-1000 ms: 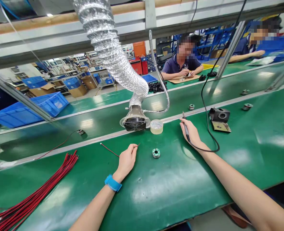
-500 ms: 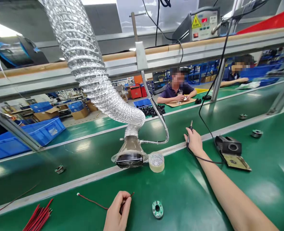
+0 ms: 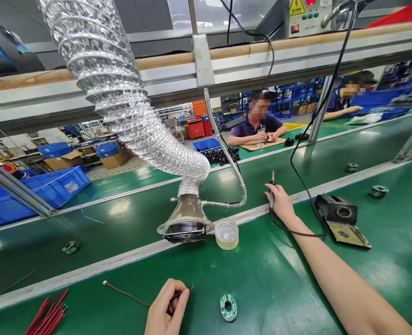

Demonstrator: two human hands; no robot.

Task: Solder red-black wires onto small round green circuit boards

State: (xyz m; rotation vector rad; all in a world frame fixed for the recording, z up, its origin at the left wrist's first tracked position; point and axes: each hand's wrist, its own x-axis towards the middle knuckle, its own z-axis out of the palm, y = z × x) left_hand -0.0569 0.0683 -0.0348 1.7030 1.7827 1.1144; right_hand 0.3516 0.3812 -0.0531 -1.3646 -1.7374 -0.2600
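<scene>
Near the bottom centre, my left hand pinches a thin red wire with a white connector at its far end. Further right and forward, my right hand grips a soldering iron whose metal tip points up and away; its black cable loops under the wrist. A round green circuit board with a central hole lies on the green surface right of my left hand. Between the hands stands a round tub with silvery material inside. At the lower left lies a bundle of red wires.
A fume hood on a silver duct hangs left of the tub. The iron's stand sits beyond my right forearm. Small round parts lie on the line. Two persons work across it, under the long shelf rail.
The whole view has shifted slightly. The soldering iron stands more upright in my right hand, with more of it showing. My left hand still holds the wire.
</scene>
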